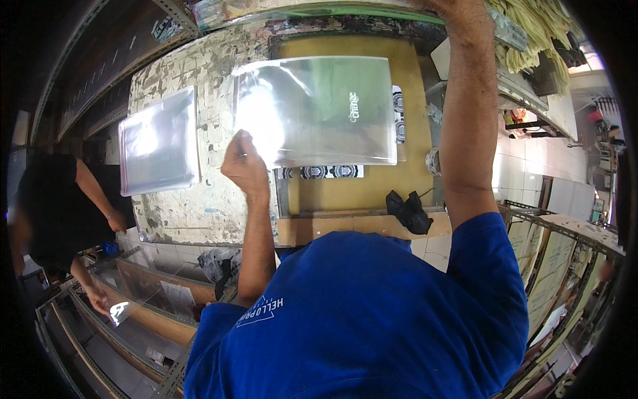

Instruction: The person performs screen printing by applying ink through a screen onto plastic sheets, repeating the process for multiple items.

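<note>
A clear plastic bag (325, 133) with white printed lettering lies on the yellowish board (412, 189), its left part bright with glare. My left hand (246, 163) is at the bag's lower left corner, fingers pinched together on its edge. Under the bag, strips with a black-and-white pattern (332, 171) show along its lower and right sides. My right arm stretches to the far side, where my right hand (458, 8) is cut off by the top edge of the picture, beside a long green-edged bar (379, 11). Its fingers are hidden.
A stack of clear plastic bags (159, 143) lies on the paint-flecked table (216, 199) at left. A black cloth (409, 211) rests on the near wooden edge. A person in black (60, 206) stands at left beside racks. Yellowish cloths (531, 30) hang at far right.
</note>
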`<state>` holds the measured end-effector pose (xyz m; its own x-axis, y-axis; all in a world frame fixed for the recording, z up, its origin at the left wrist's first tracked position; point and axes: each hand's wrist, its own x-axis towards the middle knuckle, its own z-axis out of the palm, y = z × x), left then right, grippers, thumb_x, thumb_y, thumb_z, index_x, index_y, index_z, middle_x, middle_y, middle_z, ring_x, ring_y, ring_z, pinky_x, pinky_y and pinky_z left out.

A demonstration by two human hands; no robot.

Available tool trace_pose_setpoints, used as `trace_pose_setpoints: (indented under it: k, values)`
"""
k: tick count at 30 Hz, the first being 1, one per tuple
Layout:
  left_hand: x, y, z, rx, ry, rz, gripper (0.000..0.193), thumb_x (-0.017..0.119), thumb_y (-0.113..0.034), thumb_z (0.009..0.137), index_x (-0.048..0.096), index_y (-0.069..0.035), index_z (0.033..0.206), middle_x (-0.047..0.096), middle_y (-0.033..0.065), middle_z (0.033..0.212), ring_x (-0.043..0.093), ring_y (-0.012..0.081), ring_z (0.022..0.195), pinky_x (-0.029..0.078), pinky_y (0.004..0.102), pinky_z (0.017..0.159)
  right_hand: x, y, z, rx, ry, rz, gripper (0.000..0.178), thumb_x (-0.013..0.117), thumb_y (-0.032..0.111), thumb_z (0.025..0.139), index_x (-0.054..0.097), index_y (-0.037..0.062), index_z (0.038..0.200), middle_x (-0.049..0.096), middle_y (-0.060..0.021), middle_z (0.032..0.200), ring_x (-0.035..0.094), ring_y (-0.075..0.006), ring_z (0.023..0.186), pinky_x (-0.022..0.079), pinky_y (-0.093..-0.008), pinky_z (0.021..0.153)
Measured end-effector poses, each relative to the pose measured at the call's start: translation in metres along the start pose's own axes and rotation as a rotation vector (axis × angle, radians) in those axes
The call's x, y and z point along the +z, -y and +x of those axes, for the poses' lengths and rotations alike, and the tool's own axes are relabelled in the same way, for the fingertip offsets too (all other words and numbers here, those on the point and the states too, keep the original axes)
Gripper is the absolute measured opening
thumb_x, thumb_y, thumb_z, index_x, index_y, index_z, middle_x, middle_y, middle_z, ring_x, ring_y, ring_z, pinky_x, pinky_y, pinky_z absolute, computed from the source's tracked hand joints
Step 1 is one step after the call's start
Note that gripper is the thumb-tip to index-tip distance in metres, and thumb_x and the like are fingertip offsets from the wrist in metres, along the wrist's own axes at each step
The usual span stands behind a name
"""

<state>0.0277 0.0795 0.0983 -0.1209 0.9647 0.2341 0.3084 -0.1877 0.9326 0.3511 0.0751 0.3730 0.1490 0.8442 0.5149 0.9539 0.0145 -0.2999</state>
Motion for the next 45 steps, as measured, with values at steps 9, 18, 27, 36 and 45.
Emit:
trace_pose_setpoints:
  k: [9, 18, 27, 36, 45]
  values:
    - [-0.097, 0.05, 0.094, -0.244, -0.126, -0.254, 0.02, 0.065, -0.009, 0.098, 0.072, 0.004, 0.111, 0.072, 0.0102, 0.089, 0.062, 0.0111, 0.065, 0.043, 0.021, 0.054, -0.005, 0.007, -0.003, -0.055, -0.022, -0.061, 0.044, 0.074, 0.045, 0.083, 0.077, 0.0015, 0.081, 0.069, -0.0086, 0.065, 0.063, -0.0212, 0.059, 0.052, -0.0345, 0.06]
    - [-0.234, 0.169, 0.144, -0.487, -0.435, -0.063, 0.02, 0.073, -0.018, 0.095, 0.07, 0.0, 0.102, 0.073, 0.0116, 0.093, 0.065, 0.0149, 0.07, 0.042, 0.0244, 0.054, -0.012, 0.019, -0.007, 0.033, 0.076, -0.066, 0.041, 0.074, 0.043, 0.082, 0.074, 0.0027, 0.073, 0.064, -0.0071, 0.058, 0.059, -0.0206, 0.053, 0.048, -0.0359, 0.056]
    - [-0.294, 0.194, 0.161, -0.445, -0.567, 0.869, 0.059, 0.069, -0.044, 0.096, 0.066, 0.011, 0.115, 0.071, 0.028, 0.101, 0.07, 0.0372, 0.094, 0.054, 0.0527, 0.083, 0.001, 0.012, -0.014, -0.074, -0.082, -0.003, 0.039, 0.077, 0.04, 0.077, 0.074, 0.0015, 0.075, 0.065, -0.0113, 0.059, 0.06, -0.0257, 0.054, 0.049, -0.0384, 0.057]
    - [-0.028, -0.015, 0.041, -0.08, 0.339, -0.565, 0.067, 0.063, -0.004, 0.09, 0.04, 0.0, 0.153, 0.066, 0.0104, 0.119, 0.064, 0.0167, 0.097, 0.053, 0.028, 0.086, 0.034, 0.021, -0.1, -0.195, -0.176, -0.071, 0.042, 0.085, 0.032, 0.077, 0.074, 0.0086, 0.111, 0.073, -0.0141, 0.086, 0.071, -0.0316, 0.075, 0.055, -0.0387, 0.067]
    - [-0.013, 0.023, -0.067, -0.196, 0.493, -0.468, 0.088, 0.088, 0.005, 0.069, 0.046, 0.006, 0.146, 0.058, 0.0117, 0.131, 0.059, 0.0248, 0.119, 0.052, 0.0362, 0.102, 0.081, 0.019, -0.201, 0.342, 0.196, 0.393, 0.039, 0.076, 0.007, 0.085, 0.073, 0.0084, 0.124, 0.072, -0.0198, 0.102, 0.071, -0.0306, 0.09, 0.054, -0.0357, 0.078]
